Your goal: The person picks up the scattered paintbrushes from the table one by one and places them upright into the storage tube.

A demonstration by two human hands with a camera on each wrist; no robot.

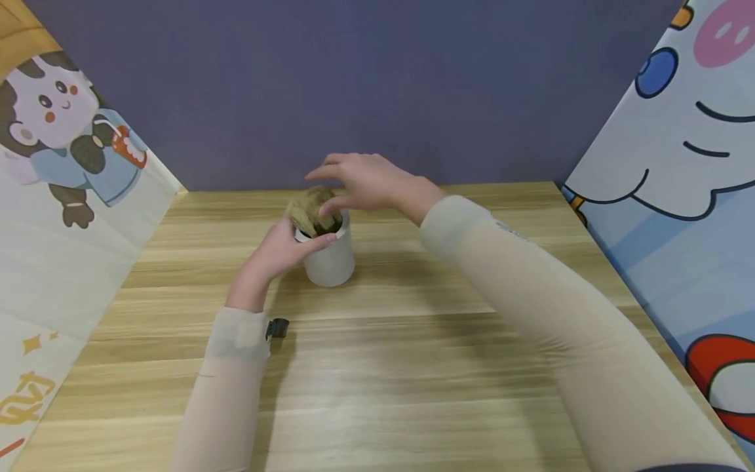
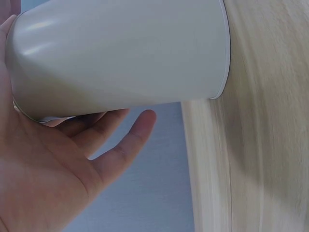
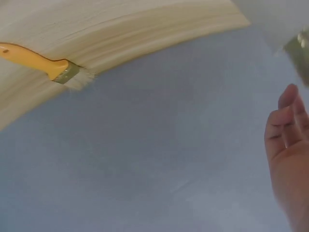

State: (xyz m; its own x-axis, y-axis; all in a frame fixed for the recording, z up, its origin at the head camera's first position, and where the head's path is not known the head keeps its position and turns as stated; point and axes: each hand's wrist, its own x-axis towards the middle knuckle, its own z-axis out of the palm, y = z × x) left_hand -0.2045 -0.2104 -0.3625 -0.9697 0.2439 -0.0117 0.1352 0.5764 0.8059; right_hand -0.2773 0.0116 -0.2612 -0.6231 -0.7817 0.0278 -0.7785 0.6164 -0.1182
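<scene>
A pale cylindrical container stands upright on the wooden table near its back edge. A crumpled olive-brown item shows at its mouth; its kind is unclear. My left hand holds the container's rim, thumb across the near side. In the left wrist view, the left hand's fingers reach along the far side of the container. Above the mouth is my right hand, fingers apart and its thumb in front of the crumpled item. The right wrist view shows this right hand below the item.
A yellow-handled paintbrush lies by the table's back edge in the right wrist view. The wooden table meets a dark blue-grey backdrop. Cartoon-printed panels flank both sides. A small black piece sits at my left cuff.
</scene>
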